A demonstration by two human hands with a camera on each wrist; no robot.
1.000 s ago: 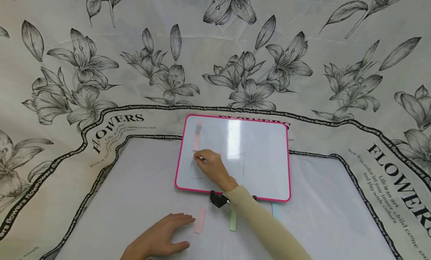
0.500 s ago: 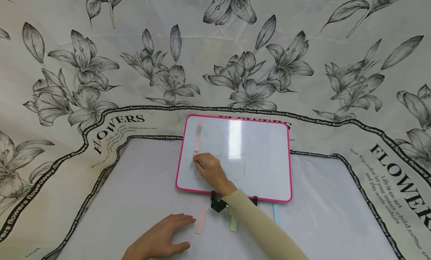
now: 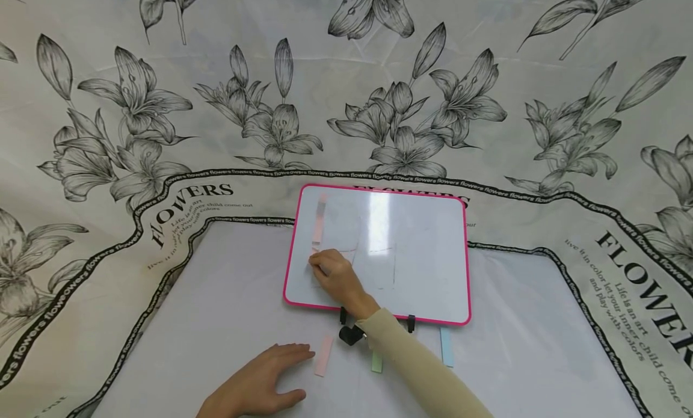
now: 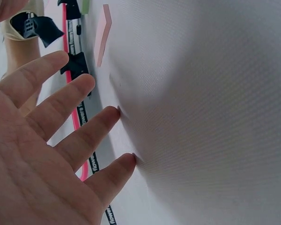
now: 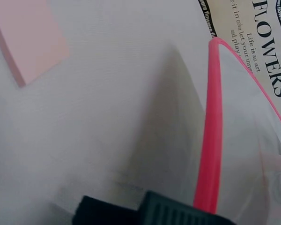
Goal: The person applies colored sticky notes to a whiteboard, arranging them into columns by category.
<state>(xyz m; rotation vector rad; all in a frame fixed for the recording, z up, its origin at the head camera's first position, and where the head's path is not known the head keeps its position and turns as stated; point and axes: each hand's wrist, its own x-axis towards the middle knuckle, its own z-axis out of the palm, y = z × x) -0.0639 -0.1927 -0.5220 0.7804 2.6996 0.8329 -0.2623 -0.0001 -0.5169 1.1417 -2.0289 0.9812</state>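
Observation:
A whiteboard point(image 3: 428, 261) with a pink rim leans on the table. Down its left side runs a column of pink sticky strips point(image 3: 318, 224) with greyish bands. Right below, my right hand point(image 3: 340, 279) is against the board, thumb and forefinger pinched together at the column's lower end. The piece in that pinch is mostly hidden by the fingers. My left hand point(image 3: 257, 376) rests on the table with spread fingers, close to a pink sticky pad point(image 3: 323, 356). In the left wrist view the palm point(image 4: 33, 159) faces the camera, holding nothing.
A green sticky pad point(image 3: 376, 362), partly under the right sleeve point(image 3: 417, 358), and a blue sticky pad point(image 3: 446, 347) lie before the board. A black stand foot point(image 3: 351, 335) juts forward under the board. Flower-printed cloth point(image 3: 260, 195) covers the wall behind. Faint lines mark the board's middle.
My right hand has slid slightly down the board, and a little more pink shows above its fingertips. The left hand has stayed in place.

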